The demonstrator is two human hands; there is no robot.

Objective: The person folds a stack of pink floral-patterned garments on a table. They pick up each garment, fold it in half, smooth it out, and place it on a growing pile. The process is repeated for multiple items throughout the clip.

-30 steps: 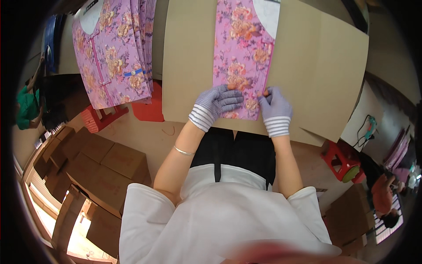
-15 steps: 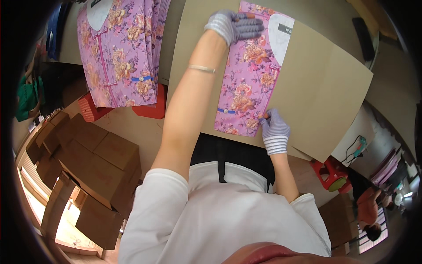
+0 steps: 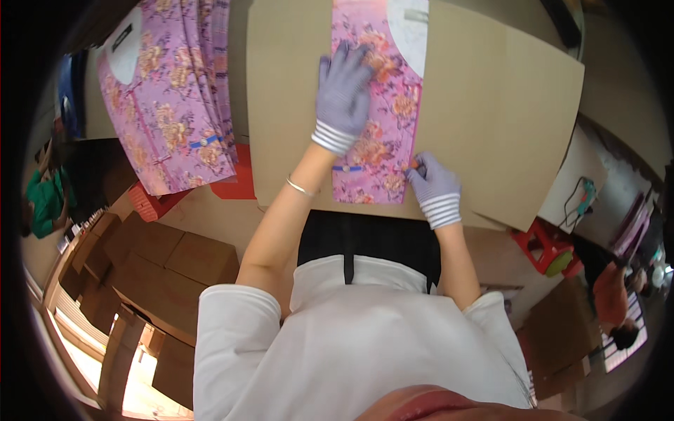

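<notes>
A narrow folded garment (image 3: 386,137), pink-purple with a floral print, lies lengthwise on a brownish-grey board (image 3: 491,133). Its far end shows a white neck area, and a pink trim runs along the right edge. A blue strip crosses the near part. My left hand (image 3: 344,95), in a grey-purple glove with a striped cuff, rests flat on the left side of the garment with fingers spread. My right hand (image 3: 435,186), gloved alike, pinches the garment's right edge near its lower end. The exact grip is partly hidden by the fingers.
On the left, a stack of similar floral garments (image 3: 168,105) overhangs red plastic stools (image 3: 235,175). Brown cardboard boxes (image 3: 154,259) stand at lower left. A red stool (image 3: 540,249) sits at right, near a teal tool with a cord (image 3: 586,196). Other people appear at both sides.
My left hand has slid from the garment's far end toward me, along its left side. My right hand stays at the right edge. The whole view has shifted slightly.
</notes>
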